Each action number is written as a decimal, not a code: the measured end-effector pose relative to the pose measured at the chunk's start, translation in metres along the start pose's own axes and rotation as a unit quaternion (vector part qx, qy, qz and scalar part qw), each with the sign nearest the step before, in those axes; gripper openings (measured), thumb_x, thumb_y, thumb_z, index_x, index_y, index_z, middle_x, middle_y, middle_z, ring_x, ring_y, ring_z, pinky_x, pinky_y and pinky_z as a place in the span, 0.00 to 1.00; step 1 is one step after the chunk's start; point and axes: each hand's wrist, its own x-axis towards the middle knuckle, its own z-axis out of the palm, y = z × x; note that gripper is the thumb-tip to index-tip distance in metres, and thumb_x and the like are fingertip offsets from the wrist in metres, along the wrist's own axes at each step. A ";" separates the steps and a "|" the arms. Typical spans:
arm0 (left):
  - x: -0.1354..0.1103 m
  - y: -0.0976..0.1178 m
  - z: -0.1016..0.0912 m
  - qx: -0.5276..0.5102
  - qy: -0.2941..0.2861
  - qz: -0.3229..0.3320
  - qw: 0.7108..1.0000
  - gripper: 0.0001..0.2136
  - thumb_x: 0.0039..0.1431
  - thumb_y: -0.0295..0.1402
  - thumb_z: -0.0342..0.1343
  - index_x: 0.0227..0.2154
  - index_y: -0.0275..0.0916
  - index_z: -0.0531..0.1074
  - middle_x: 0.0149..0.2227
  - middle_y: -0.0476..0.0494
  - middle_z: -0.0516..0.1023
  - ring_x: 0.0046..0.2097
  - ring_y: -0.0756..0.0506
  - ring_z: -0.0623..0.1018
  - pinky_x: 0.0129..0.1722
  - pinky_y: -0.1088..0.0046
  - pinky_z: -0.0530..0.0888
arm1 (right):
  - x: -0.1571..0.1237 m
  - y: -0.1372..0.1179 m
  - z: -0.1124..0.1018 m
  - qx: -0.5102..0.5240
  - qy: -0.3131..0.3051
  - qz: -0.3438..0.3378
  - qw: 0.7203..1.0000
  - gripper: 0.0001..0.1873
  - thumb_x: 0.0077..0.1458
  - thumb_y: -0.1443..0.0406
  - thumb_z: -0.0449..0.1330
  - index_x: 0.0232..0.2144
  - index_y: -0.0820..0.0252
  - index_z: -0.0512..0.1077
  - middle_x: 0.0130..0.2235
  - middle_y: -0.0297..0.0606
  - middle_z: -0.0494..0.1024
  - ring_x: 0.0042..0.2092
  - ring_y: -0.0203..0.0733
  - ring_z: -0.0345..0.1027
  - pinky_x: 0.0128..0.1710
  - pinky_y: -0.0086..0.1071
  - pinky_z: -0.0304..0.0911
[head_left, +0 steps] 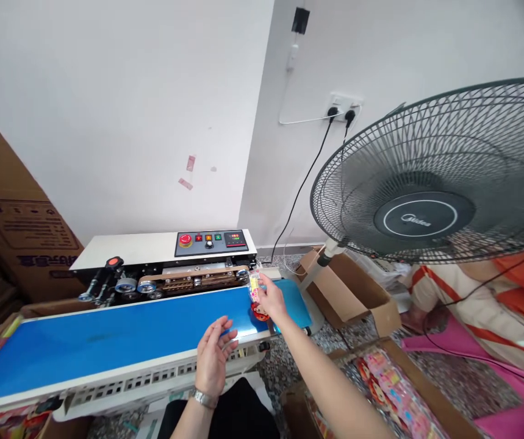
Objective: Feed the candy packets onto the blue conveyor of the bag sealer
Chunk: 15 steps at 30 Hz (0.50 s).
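My right hand (271, 299) is closed on a small clear plastic packet (254, 286) with a pink and yellow print. It holds the packet at the right end of the band sealer (165, 250), by the sealer's belt inlet. A red cartoon figure (260, 311) shows at the packet's lower end, over the blue conveyor belt (152, 332). My left hand (215, 353) hovers at the belt's front edge, its fingers apart and slightly curled, with nothing in it. A metal watch band (205, 399) circles the left wrist.
A large fan (417, 213) stands at the right. Below it is an open cardboard box (335, 292). Another box near my right arm holds several pink packets (394, 390). A person in cream trousers (454, 311) sits at the far right by a pink stool (463, 353). Cartons (24, 225) stack up at left.
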 end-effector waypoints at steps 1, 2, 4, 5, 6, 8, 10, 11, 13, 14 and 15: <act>0.000 0.000 0.000 0.002 -0.003 -0.002 1.000 0.16 0.47 0.38 0.61 0.39 0.37 0.73 0.41 0.37 0.76 0.35 0.45 0.77 0.33 0.70 0.74 | 0.001 -0.003 0.003 -0.005 -0.003 -0.010 1.000 0.27 0.48 0.72 0.51 0.52 0.56 0.65 0.43 0.38 0.76 0.42 0.41 0.70 0.45 0.33 0.63; 0.000 -0.001 -0.001 0.004 -0.005 -0.003 1.000 0.16 0.47 0.38 0.61 0.39 0.37 0.73 0.41 0.37 0.76 0.35 0.45 0.77 0.33 0.70 0.74 | 0.002 -0.007 0.007 -0.011 -0.006 -0.020 1.000 0.27 0.48 0.73 0.51 0.52 0.56 0.65 0.43 0.38 0.76 0.42 0.41 0.70 0.45 0.33 0.62; 0.000 0.000 -0.001 0.008 -0.010 -0.004 1.000 0.16 0.47 0.38 0.61 0.39 0.37 0.73 0.41 0.38 0.76 0.36 0.45 0.77 0.33 0.69 0.74 | 0.002 -0.015 0.011 -0.022 -0.009 -0.039 0.999 0.27 0.48 0.72 0.51 0.52 0.57 0.64 0.42 0.39 0.75 0.42 0.42 0.69 0.46 0.34 0.62; 0.000 0.000 -0.001 0.010 -0.015 -0.005 1.000 0.16 0.47 0.38 0.61 0.39 0.37 0.73 0.40 0.38 0.77 0.36 0.45 0.78 0.33 0.69 0.74 | 0.000 -0.019 0.012 -0.025 -0.009 -0.045 0.999 0.27 0.49 0.72 0.52 0.53 0.58 0.64 0.43 0.41 0.75 0.41 0.42 0.69 0.46 0.35 0.62; -0.001 0.001 -0.001 0.013 -0.023 -0.006 1.000 0.16 0.47 0.38 0.61 0.39 0.38 0.73 0.40 0.39 0.77 0.36 0.45 0.78 0.33 0.69 0.74 | -0.004 -0.022 0.012 -0.026 -0.009 -0.050 0.998 0.27 0.49 0.71 0.52 0.53 0.58 0.63 0.43 0.42 0.74 0.41 0.42 0.69 0.46 0.35 0.62; -0.002 0.003 0.000 0.022 -0.044 -0.009 0.999 0.16 0.47 0.38 0.61 0.39 0.38 0.73 0.39 0.40 0.78 0.36 0.45 0.78 0.33 0.70 0.74 | -0.020 -0.021 0.006 -0.015 -0.009 -0.064 0.998 0.26 0.50 0.70 0.52 0.54 0.58 0.62 0.44 0.42 0.73 0.39 0.40 0.68 0.45 0.35 0.62; -0.005 0.004 0.001 0.034 -0.064 -0.014 0.997 0.16 0.46 0.37 0.62 0.39 0.39 0.73 0.38 0.42 0.78 0.35 0.45 0.78 0.33 0.70 0.74 | -0.045 -0.009 -0.014 0.005 -0.016 -0.084 0.996 0.26 0.51 0.68 0.53 0.54 0.57 0.62 0.43 0.41 0.74 0.36 0.38 0.68 0.43 0.33 0.63; -0.006 0.004 0.002 0.042 -0.072 -0.020 0.996 0.17 0.45 0.37 0.62 0.39 0.39 0.73 0.38 0.42 0.78 0.36 0.45 0.78 0.34 0.70 0.74 | -0.060 0.001 -0.031 0.014 -0.024 -0.088 0.996 0.25 0.52 0.67 0.53 0.54 0.56 0.62 0.41 0.39 0.75 0.34 0.37 0.68 0.41 0.32 0.64; -0.008 0.004 0.001 0.065 -0.079 -0.031 0.994 0.17 0.43 0.38 0.64 0.38 0.40 0.74 0.38 0.42 0.79 0.36 0.44 0.78 0.35 0.69 0.74 | -0.092 0.030 -0.082 0.020 -0.032 -0.069 0.997 0.24 0.53 0.66 0.52 0.54 0.54 0.61 0.34 0.34 0.76 0.30 0.36 0.68 0.37 0.30 0.65; -0.007 0.004 0.000 0.078 -0.084 -0.044 0.992 0.18 0.42 0.39 0.64 0.38 0.40 0.74 0.38 0.41 0.79 0.37 0.43 0.78 0.36 0.68 0.74 | -0.110 0.045 -0.115 0.015 -0.021 -0.036 0.999 0.24 0.53 0.66 0.52 0.53 0.54 0.62 0.30 0.31 0.76 0.28 0.35 0.68 0.34 0.29 0.65; -0.006 0.004 0.000 0.091 -0.087 -0.051 0.991 0.19 0.40 0.40 0.65 0.38 0.40 0.75 0.38 0.41 0.79 0.38 0.42 0.78 0.36 0.67 0.75 | -0.127 0.059 -0.152 0.006 0.020 0.006 1.000 0.23 0.53 0.66 0.53 0.53 0.54 0.62 0.27 0.30 0.75 0.27 0.35 0.68 0.32 0.29 0.65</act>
